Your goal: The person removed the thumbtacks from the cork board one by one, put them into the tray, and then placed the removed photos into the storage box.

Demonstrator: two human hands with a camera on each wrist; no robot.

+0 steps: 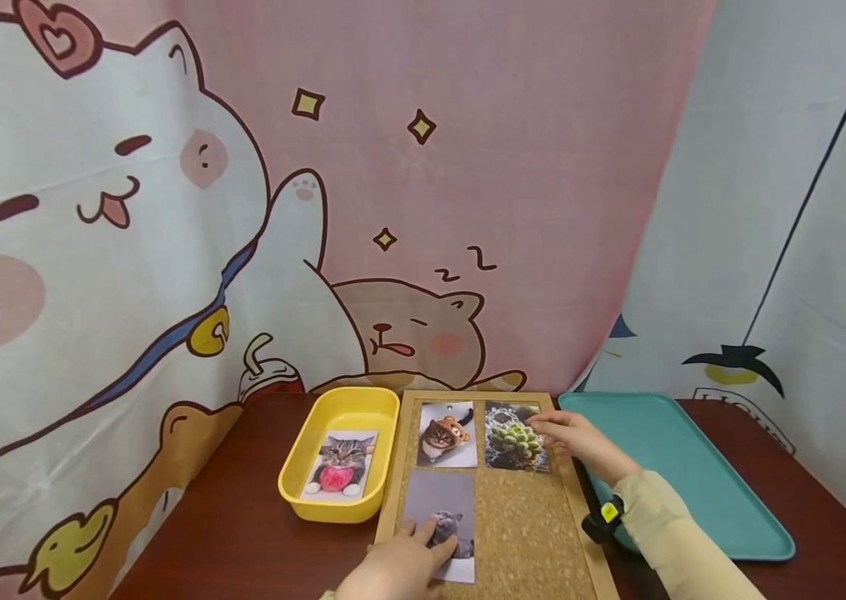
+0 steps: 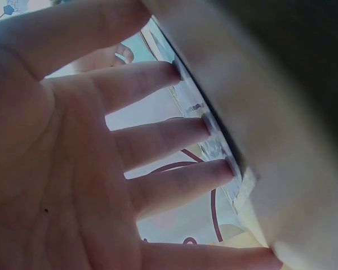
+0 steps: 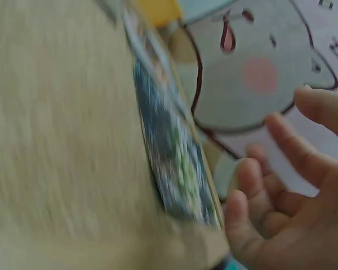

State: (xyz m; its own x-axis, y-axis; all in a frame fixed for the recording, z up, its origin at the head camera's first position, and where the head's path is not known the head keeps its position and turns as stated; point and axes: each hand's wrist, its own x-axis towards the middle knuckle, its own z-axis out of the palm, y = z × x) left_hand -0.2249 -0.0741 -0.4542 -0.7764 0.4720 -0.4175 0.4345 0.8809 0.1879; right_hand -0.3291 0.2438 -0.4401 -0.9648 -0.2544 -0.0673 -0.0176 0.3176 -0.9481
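My left hand [image 1: 400, 562] rests its spread fingertips on a photo of a grey cat [image 1: 423, 496], which lies at the lower left of a wood-framed cork board [image 1: 523, 533]. In the left wrist view the straight fingers [image 2: 163, 135] meet the photo's surface. My right hand [image 1: 580, 437] hovers by the right edge of a succulent plant photo [image 1: 505, 429] at the board's upper right. Its fingers [image 3: 298, 152] are loosely bent with nothing between them in the right wrist view. Beside that photo, at upper left, is a photo of a cat in a bear hood [image 1: 438, 450].
Left of the board stands a yellow tray [image 1: 295, 492] with a photo of a tabby cat and a pink heart [image 1: 343, 458] in it. A teal tray [image 1: 700, 475] lies to the right, partly behind my right arm. A cartoon-printed curtain [image 1: 543, 167] hangs behind the dark red table [image 1: 242, 517].
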